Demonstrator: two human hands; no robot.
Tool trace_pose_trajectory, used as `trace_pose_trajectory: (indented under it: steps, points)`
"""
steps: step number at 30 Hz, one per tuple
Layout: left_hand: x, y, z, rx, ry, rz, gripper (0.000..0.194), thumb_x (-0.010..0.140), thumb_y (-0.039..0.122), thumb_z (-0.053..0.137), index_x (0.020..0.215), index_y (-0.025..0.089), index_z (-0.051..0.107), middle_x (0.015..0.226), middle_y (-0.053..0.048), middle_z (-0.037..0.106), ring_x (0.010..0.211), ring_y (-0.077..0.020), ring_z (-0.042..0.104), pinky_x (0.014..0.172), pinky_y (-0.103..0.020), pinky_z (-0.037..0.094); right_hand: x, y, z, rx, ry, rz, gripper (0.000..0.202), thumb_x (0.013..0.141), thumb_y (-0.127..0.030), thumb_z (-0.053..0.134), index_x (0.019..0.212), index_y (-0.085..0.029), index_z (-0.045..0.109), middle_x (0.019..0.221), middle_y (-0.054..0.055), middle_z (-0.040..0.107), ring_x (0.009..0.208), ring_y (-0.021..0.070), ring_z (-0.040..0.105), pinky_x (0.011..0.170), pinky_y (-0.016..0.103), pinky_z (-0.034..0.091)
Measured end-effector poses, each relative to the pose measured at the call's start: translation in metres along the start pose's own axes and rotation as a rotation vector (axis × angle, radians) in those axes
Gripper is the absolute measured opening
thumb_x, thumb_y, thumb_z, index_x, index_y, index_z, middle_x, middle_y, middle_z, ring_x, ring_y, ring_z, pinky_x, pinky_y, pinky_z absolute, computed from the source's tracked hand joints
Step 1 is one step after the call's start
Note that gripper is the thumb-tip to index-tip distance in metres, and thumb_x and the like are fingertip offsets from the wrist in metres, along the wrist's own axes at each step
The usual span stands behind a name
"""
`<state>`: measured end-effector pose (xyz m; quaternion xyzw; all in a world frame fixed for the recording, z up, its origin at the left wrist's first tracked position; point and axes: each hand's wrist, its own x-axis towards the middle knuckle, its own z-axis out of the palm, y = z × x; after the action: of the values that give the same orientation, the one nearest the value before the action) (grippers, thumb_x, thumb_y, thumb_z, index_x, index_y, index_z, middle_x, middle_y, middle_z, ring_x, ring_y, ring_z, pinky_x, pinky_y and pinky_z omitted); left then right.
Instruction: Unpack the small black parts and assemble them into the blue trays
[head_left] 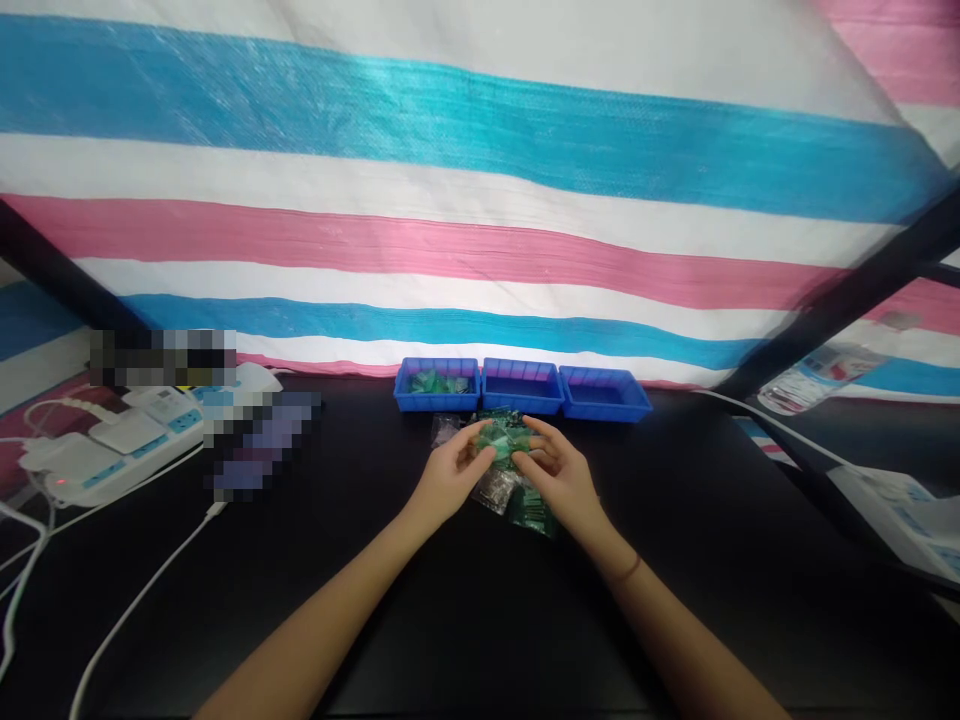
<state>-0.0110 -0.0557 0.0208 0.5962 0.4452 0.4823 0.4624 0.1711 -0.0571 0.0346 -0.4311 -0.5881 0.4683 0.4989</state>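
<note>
Between my two hands is a small green-tinted plastic bag (504,443), its contents too small to make out. My left hand (456,462) pinches its left edge between thumb and fingers. On the other side, my right hand (553,462) grips it the same way. Just below, on the black table, lie a clear packet (495,492) with small dark items and a green packet (532,512) holding thin, long pieces. Another clear packet (445,429) rests behind my left hand, and dark green packets (499,415) show partly beyond my fingers.
Three blue bins stand in a row at the back: the left bin (437,403) holds green packets, beside a middle bin (523,404) and a right bin (606,408). Power strips (142,455) with white cables lie left. A plastic bottle (814,378) is at right, near another power strip (892,500).
</note>
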Motion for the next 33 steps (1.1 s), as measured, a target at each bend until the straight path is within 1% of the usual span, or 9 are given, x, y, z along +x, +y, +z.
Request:
trace_pose_trajectory:
  steps: [5, 9, 11, 14, 17, 21, 23, 27, 33]
  points:
    - [-0.001, 0.002, 0.001, 0.051, -0.002, 0.05, 0.027, 0.088, 0.04, 0.058, 0.102, 0.018, 0.064, 0.09, -0.005, 0.065, 0.083, -0.0187, 0.064, 0.075, -0.032, 0.055, 0.002, 0.006, -0.002, -0.07, 0.024, -0.091, 0.019, 0.08, -0.031, 0.071, 0.097, -0.022, 0.071, 0.094, 0.007, 0.072, 0.085, 0.0245, 0.07, 0.074, 0.038, 0.06]
    - [0.0, 0.004, 0.002, -0.019, -0.011, 0.072, 0.027, 0.091, 0.04, 0.055, 0.107, 0.021, 0.064, 0.123, -0.009, 0.06, 0.111, -0.0231, 0.059, 0.091, -0.035, 0.052, 0.0, 0.003, -0.002, -0.154, 0.071, -0.218, 0.011, 0.083, -0.025, 0.068, 0.093, -0.024, 0.072, 0.099, 0.006, 0.073, 0.095, 0.0246, 0.068, 0.086, 0.042, 0.056]
    - [0.0, 0.003, 0.002, -0.148, -0.042, 0.011, 0.033, 0.092, 0.044, 0.05, 0.112, 0.021, 0.063, 0.136, -0.009, 0.052, 0.115, -0.0242, 0.059, 0.095, -0.038, 0.051, 0.0, -0.001, -0.003, -0.17, 0.091, -0.281, 0.01, 0.083, -0.021, 0.067, 0.09, -0.025, 0.071, 0.102, 0.005, 0.072, 0.101, 0.0249, 0.066, 0.092, 0.043, 0.053]
    - [0.002, 0.002, 0.002, -0.332, -0.05, -0.121, 0.04, 0.092, 0.049, 0.048, 0.114, 0.019, 0.063, 0.127, -0.011, 0.058, 0.102, -0.0233, 0.065, 0.089, -0.04, 0.056, 0.001, -0.006, -0.005, -0.218, 0.077, -0.381, 0.014, 0.083, -0.016, 0.063, 0.087, -0.026, 0.072, 0.103, 0.005, 0.072, 0.111, 0.0265, 0.062, 0.097, 0.047, 0.049]
    - [0.003, 0.003, 0.002, -0.366, -0.035, -0.189, 0.039, 0.086, 0.045, 0.061, 0.113, 0.018, 0.064, 0.103, -0.008, 0.066, 0.09, -0.0201, 0.067, 0.082, -0.038, 0.058, 0.002, -0.007, -0.006, -0.315, 0.032, -0.426, 0.023, 0.084, -0.012, 0.057, 0.086, -0.027, 0.074, 0.113, 0.005, 0.069, 0.12, 0.0271, 0.055, 0.101, 0.049, 0.046]
    - [0.003, 0.004, 0.003, -0.289, 0.017, -0.154, 0.039, 0.081, 0.037, 0.068, 0.115, 0.019, 0.062, 0.099, -0.005, 0.066, 0.087, -0.0179, 0.065, 0.078, -0.034, 0.059, 0.003, -0.005, -0.006, -0.33, 0.01, -0.314, 0.024, 0.088, -0.018, 0.054, 0.094, -0.027, 0.076, 0.137, 0.006, 0.053, 0.12, 0.0271, 0.055, 0.095, 0.043, 0.05]
    - [0.002, 0.003, 0.004, -0.24, 0.054, -0.104, 0.038, 0.081, 0.036, 0.067, 0.115, 0.018, 0.062, 0.107, -0.006, 0.066, 0.091, -0.0193, 0.065, 0.078, -0.034, 0.059, 0.003, -0.004, -0.005, -0.256, 0.007, -0.212, 0.023, 0.09, -0.024, 0.055, 0.105, -0.026, 0.073, 0.128, 0.008, 0.06, 0.107, 0.0261, 0.063, 0.084, 0.04, 0.055]
    - [0.002, 0.001, 0.002, -0.119, 0.045, -0.073, 0.038, 0.081, 0.035, 0.067, 0.116, 0.019, 0.064, 0.111, -0.008, 0.068, 0.096, -0.0224, 0.066, 0.083, -0.035, 0.057, 0.0, -0.001, -0.002, -0.132, -0.079, -0.035, 0.039, 0.083, -0.031, 0.068, 0.121, -0.025, 0.063, 0.09, 0.005, 0.072, 0.079, 0.0226, 0.069, 0.071, 0.036, 0.058]
    - [0.003, -0.003, 0.0, -0.244, -0.028, -0.147, 0.044, 0.078, 0.035, 0.071, 0.119, 0.018, 0.064, 0.111, -0.008, 0.07, 0.1, -0.0247, 0.066, 0.087, -0.037, 0.055, 0.002, 0.001, -0.002, -0.037, -0.046, 0.034, 0.038, 0.076, -0.031, 0.074, 0.113, -0.024, 0.066, 0.101, 0.006, 0.07, 0.076, 0.0213, 0.07, 0.069, 0.035, 0.059]
